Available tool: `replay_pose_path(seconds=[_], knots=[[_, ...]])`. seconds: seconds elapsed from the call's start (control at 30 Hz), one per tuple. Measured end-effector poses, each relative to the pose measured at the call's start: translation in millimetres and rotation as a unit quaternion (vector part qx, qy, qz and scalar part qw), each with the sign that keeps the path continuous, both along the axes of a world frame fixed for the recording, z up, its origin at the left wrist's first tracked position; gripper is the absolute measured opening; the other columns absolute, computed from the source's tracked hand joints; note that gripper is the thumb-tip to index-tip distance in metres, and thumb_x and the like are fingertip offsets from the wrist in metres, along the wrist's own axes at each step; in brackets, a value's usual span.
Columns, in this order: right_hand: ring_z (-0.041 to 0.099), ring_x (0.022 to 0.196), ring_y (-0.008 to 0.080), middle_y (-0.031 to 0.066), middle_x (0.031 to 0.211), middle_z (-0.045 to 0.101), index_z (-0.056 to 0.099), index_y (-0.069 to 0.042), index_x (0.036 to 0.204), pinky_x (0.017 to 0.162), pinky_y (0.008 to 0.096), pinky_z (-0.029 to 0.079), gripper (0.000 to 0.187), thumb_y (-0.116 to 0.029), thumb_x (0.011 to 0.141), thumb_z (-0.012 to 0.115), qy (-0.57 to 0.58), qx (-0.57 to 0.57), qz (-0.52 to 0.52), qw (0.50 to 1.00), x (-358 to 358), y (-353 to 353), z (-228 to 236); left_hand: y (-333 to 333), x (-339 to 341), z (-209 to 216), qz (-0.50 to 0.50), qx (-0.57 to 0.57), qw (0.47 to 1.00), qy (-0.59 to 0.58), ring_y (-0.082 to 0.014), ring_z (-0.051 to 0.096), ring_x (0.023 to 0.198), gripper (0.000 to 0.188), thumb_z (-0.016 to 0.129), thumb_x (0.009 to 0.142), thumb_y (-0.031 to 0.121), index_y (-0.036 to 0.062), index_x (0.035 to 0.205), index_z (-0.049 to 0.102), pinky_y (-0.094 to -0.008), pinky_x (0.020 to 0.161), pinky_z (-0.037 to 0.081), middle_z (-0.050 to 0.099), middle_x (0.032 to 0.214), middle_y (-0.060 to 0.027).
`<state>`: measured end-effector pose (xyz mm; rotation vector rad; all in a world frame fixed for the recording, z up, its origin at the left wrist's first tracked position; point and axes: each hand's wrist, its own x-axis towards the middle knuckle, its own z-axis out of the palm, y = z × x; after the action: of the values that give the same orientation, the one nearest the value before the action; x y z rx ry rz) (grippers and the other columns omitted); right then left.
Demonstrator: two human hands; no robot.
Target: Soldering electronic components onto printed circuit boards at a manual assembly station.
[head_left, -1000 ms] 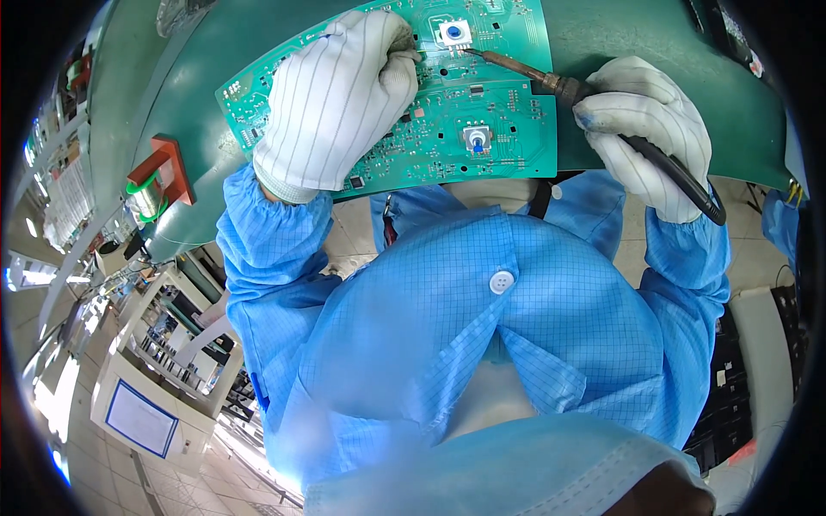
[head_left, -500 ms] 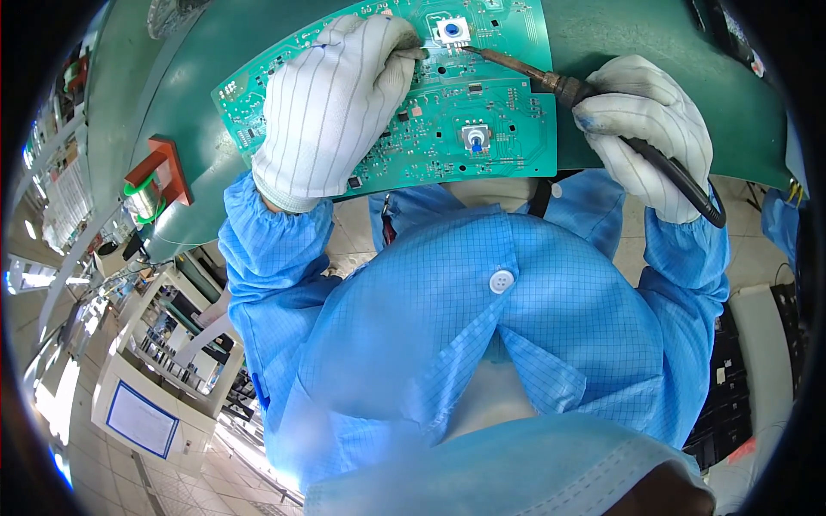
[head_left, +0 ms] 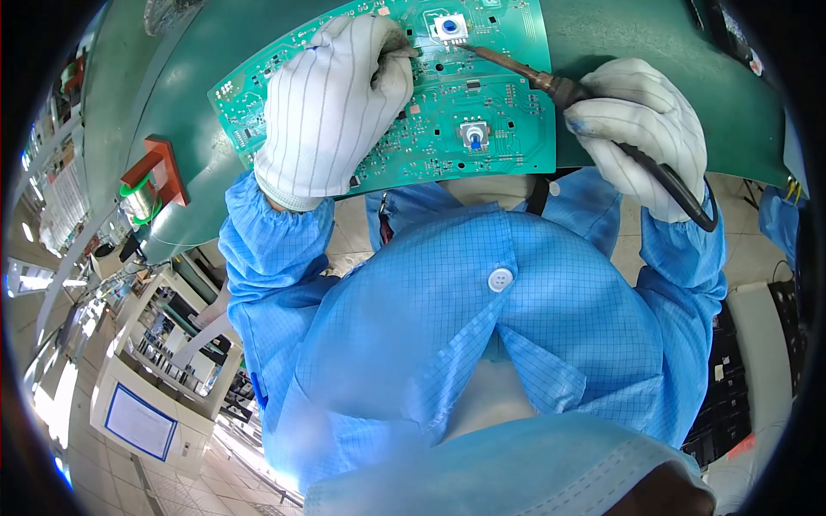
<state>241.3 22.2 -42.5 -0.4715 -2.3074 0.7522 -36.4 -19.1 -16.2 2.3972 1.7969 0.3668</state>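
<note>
A green circuit board [head_left: 508,103] lies on the work table, carrying many small parts and two white square components with blue centres, a far one [head_left: 450,28] and a near one [head_left: 474,135]. My gloved right hand [head_left: 641,129] is closed round a soldering iron [head_left: 525,70]. The iron's tip points left, at the pins on the near edge of the far component. My gloved left hand [head_left: 335,107] rests over the board's left part, thumb and fingers pinched just left of that tip. What the pinch holds is too small to make out.
On the left of the green table [head_left: 662,39] stands a red-brown holder [head_left: 172,172] with a spool of silvery wire [head_left: 139,205]. The iron's black cable [head_left: 680,189] loops below my right hand. A clear plastic item [head_left: 172,13] sits at the far left.
The board and both hands have shifted very slightly to the left in the picture. The iron's tip stays by the far component's pins, and both grips are unchanged.
</note>
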Motion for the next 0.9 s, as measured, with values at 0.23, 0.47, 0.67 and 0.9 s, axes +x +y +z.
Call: replay_pose_path(seconds=[0.23, 0.47, 0.67, 0.9], knots=[[0.065, 0.085, 0.0314, 0.0127, 0.090, 0.065, 0.066, -0.005, 0.097, 0.074, 0.0407, 0.054, 0.034, 0.000, 0.064, 0.073, -0.003, 0.006, 0.013, 1.000, 0.3, -1.3, 2.9, -1.5, -4.1, -1.2, -0.016, 0.016, 1.000, 0.003, -0.0279, 0.065, 0.069, 0.010, 0.063, 0.081, 0.011, 0.0094, 0.091, 0.062, -0.0342, 0.063, 0.053, 0.066, 0.085, -0.0076], [0.065, 0.085, 0.0315, 0.0131, 0.089, 0.065, 0.066, -0.003, 0.096, 0.075, 0.0407, 0.053, 0.033, 0.000, 0.065, 0.074, -0.005, 0.018, 0.031, 0.999, -8.2, 0.9, -0.5, -3.7, 5.3, 20.9, 0.037, -0.055, 0.997, -0.032, -0.0335, 0.060, 0.070, 0.011, 0.062, 0.080, 0.012, 0.0056, 0.086, 0.057, -0.0413, 0.060, 0.048, 0.059, 0.078, -0.0145], [0.065, 0.085, 0.0312, 0.0134, 0.088, 0.065, 0.066, -0.003, 0.096, 0.075, 0.0406, 0.053, 0.031, -0.001, 0.066, 0.074, -0.022, 0.036, 0.028, 0.999, -6.4, -1.7, 3.5, -3.3, 4.7, 20.7, 0.028, -0.073, 0.997, -0.029, -0.0330, 0.061, 0.070, 0.009, 0.061, 0.080, 0.012, 0.0066, 0.086, 0.058, -0.0410, 0.059, 0.048, 0.059, 0.079, -0.0144], [0.066, 0.084, 0.0313, 0.0138, 0.088, 0.065, 0.066, -0.003, 0.097, 0.075, 0.0406, 0.054, 0.033, -0.001, 0.065, 0.076, -0.017, 0.038, 0.036, 0.998, -9.8, -1.5, 2.2, -4.3, 1.7, 21.5, 0.030, -0.072, 0.996, -0.032, -0.0320, 0.061, 0.071, 0.008, 0.061, 0.080, 0.012, 0.0066, 0.086, 0.058, -0.0401, 0.060, 0.049, 0.060, 0.079, -0.0138]])
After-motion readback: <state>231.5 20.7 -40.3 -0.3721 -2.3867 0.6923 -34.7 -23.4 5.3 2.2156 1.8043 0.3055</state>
